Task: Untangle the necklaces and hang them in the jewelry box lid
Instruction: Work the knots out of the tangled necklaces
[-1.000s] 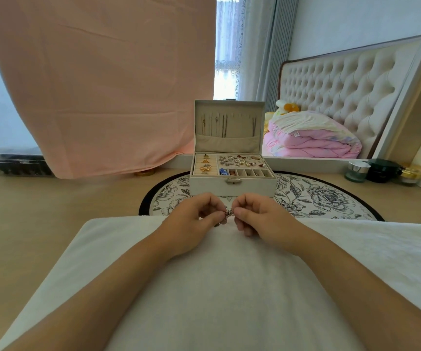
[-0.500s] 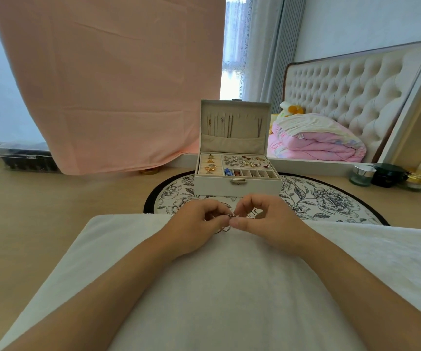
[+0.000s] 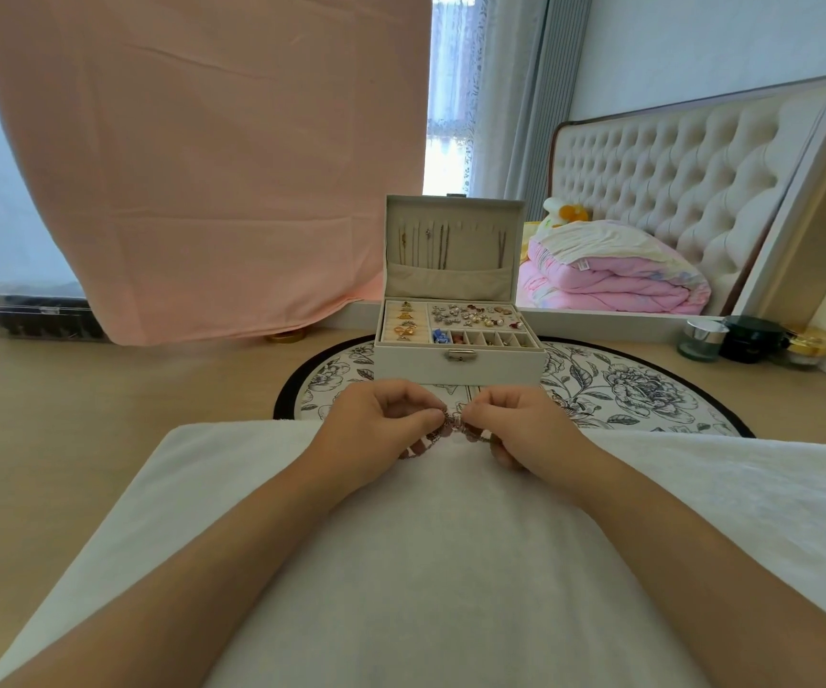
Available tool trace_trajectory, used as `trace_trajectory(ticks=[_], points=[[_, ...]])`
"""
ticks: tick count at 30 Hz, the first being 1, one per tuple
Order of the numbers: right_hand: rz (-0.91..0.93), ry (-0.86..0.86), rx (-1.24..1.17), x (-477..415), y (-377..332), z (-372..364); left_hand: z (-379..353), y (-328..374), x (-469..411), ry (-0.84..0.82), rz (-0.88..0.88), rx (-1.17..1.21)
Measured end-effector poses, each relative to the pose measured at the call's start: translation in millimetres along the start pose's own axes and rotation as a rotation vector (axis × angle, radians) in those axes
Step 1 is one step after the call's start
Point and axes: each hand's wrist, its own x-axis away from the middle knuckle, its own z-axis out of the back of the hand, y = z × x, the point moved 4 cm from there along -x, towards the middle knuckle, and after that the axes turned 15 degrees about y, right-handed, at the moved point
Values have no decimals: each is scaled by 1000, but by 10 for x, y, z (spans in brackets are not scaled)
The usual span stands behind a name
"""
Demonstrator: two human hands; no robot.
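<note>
The left hand point(image 3: 376, 429) and right hand point(image 3: 525, 429) both pinch a tangled necklace point(image 3: 453, 423) over the white towel point(image 3: 401, 563); curled fingers hide most of the chain. Behind stands the open jewelry box point(image 3: 458, 362), thin chains hanging in its lid point(image 3: 453, 240), too small to tell apart.

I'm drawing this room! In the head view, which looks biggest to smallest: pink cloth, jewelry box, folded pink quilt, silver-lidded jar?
1. pink cloth
2. jewelry box
3. folded pink quilt; it looks farther off, so its true size may beat the box
4. silver-lidded jar
</note>
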Motion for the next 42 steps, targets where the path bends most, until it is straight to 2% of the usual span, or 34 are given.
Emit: trace_trajectory(ticks=[2,4,9,16,24,28,31,33,38,40,42], points=[[100,36,125,9,-8,-19,-4,-5,-2,6,2,-1],[159,59,154,11,-3,-35,-8,-3,-5,6,1,-6],[194,6,50,15,-61,1,-4,14,3,-4,-17,-24],[298,68,169,-25,-67,46,-18,68,29,-35,-170,-135],[398,9,266,57,-163,32,-23,62,23,-83,-252,-142],[498,115,398,69,-198,76,-39,56,19,-82,-251,-172],[540,206,472,85,-244,109,-32,29,0,-70,-255,-312],[485,189,448,47,-212,92,-18,25,-11,-59,-294,-412],[59,-90,-28,12,-101,-43,-31,72,6,-97,-365,-464],[9,-113,-106,15,-111,-21,-26,75,9,-112,-384,-456],[38,-102,-130,3,-129,26,6,59,-8,-92,-317,-324]])
